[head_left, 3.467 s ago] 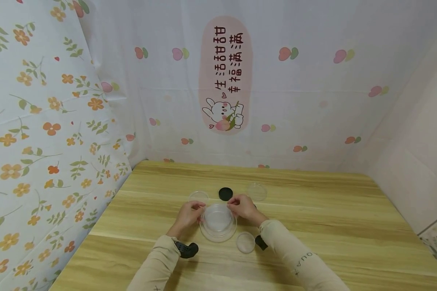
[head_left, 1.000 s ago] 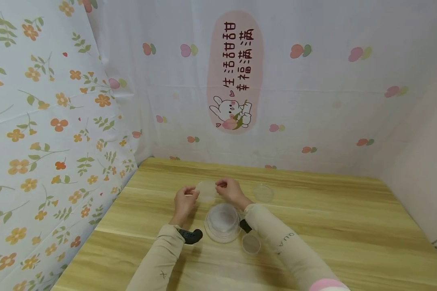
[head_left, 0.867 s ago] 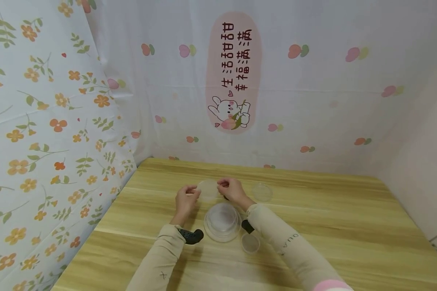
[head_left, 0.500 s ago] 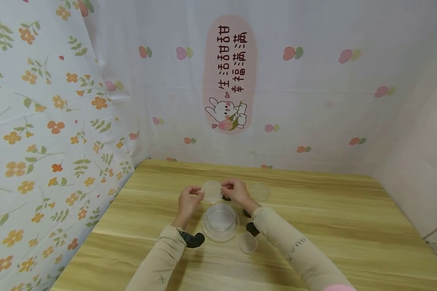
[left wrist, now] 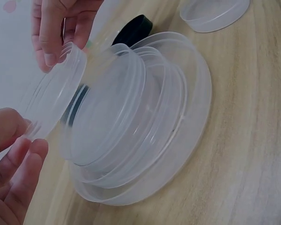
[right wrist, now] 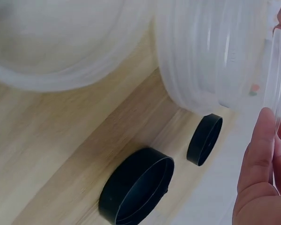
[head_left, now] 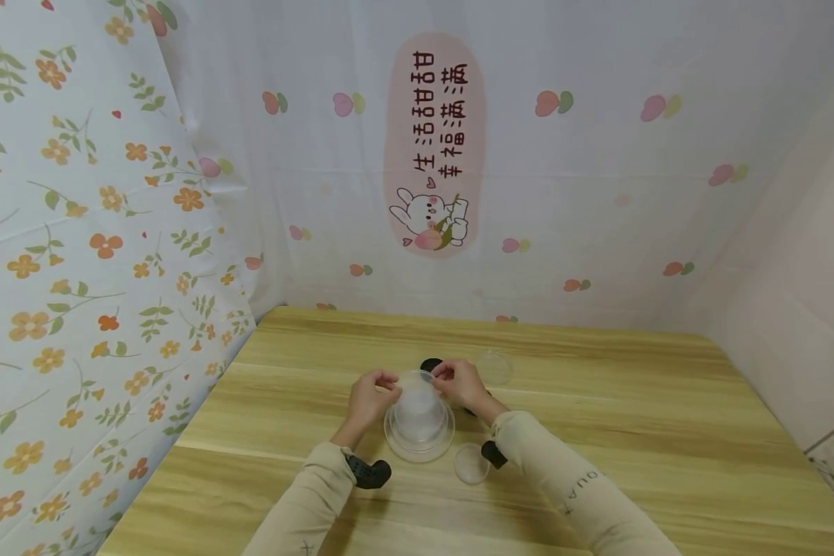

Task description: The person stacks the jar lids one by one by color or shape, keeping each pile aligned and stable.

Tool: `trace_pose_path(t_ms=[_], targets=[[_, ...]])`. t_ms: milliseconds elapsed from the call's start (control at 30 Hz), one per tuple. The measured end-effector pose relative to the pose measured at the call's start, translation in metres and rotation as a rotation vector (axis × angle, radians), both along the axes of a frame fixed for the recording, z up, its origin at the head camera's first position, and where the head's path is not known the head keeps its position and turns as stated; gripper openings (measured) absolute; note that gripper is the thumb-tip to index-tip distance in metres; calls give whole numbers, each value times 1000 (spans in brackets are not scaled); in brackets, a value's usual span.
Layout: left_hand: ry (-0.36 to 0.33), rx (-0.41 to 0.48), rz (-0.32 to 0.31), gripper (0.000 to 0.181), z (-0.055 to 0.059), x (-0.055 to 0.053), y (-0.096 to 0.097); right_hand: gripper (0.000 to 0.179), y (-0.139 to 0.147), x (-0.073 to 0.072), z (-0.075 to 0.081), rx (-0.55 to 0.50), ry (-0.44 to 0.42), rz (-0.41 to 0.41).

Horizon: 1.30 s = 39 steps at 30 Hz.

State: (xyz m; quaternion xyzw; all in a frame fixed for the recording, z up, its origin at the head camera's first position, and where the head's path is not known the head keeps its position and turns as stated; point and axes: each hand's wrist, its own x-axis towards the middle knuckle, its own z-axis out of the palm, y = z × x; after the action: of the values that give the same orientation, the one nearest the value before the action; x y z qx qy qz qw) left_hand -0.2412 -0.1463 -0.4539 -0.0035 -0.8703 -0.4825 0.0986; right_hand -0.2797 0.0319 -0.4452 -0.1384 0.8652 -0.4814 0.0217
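Between my two hands is a round clear plastic lid point(left wrist: 58, 91), held above a stack of nested clear lids point(head_left: 418, 448). The left hand point(head_left: 371, 399) pinches its left edge between thumb and fingers. On the opposite edge, my right hand point(head_left: 462, 384) pinches with thumb and fingertips. In the left wrist view the held lid is tilted and apart from the top lid point(left wrist: 107, 112) of the stack. The stack narrows upward, with the widest lid point(left wrist: 203, 89) lying flat on the table.
A black lid point(head_left: 431, 364) lies behind the stack; the right wrist view shows another black lid point(right wrist: 136, 187) nearer. One clear lid point(head_left: 493, 367) lies at back right, another clear lid point(head_left: 471, 463) at front right. The wooden table point(head_left: 598, 432) meets a patterned cloth point(head_left: 320, 216) behind.
Both hands have picked up the clear lid that lay behind left of the stack. They have carried it right and toward me, to over the stack.
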Motion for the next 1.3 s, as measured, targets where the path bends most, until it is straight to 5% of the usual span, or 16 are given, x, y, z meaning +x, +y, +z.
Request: trace_pose_path(t_ms=[500, 1300], targets=[[13, -18, -118, 10, -9, 3, -4, 9, 6, 8, -8, -14, -29, 95], [-13, -24, -146, 11, -18, 1, -3, 12, 10, 12, -11, 24, -12, 129]])
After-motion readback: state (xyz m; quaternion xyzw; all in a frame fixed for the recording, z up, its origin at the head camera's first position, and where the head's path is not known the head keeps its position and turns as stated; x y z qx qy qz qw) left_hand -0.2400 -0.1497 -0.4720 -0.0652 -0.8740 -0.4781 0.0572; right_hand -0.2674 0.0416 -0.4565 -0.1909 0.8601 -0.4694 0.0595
